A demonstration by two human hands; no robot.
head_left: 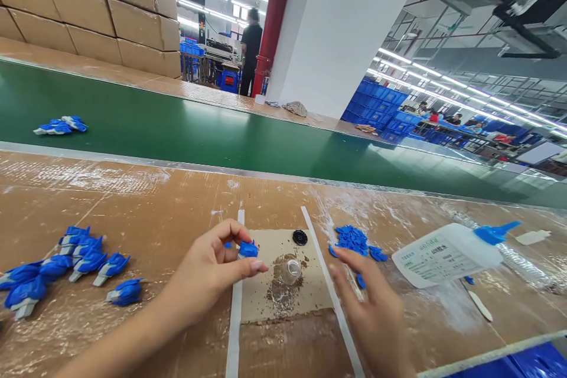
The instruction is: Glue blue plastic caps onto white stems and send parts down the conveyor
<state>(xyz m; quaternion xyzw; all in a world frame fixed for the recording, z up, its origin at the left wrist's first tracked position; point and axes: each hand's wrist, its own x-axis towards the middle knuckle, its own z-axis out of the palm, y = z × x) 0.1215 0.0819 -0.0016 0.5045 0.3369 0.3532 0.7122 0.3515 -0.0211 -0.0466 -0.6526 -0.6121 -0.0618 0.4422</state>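
Note:
My left hand point(212, 269) pinches a small blue and white plastic part point(248, 249) between thumb and fingers, above the left edge of a glue-stained cardboard pad point(310, 292). My right hand point(370, 307) reaches palm down toward a heap of tiny blue pieces point(352, 239); its fingers are stretched out and one small blue piece point(361, 282) lies at its fingertips. A little clear cup point(290, 271) sits in the dried glue on the pad, with a black round cap point(300, 237) behind it.
Several finished blue and white parts point(71, 266) lie at the left on the taped brown worktable point(155, 212). A white glue bottle with blue nozzle point(452, 251) lies at the right. Beyond runs a green conveyor belt point(221, 136) carrying a few blue parts point(59, 126). A person point(251, 50) stands far back.

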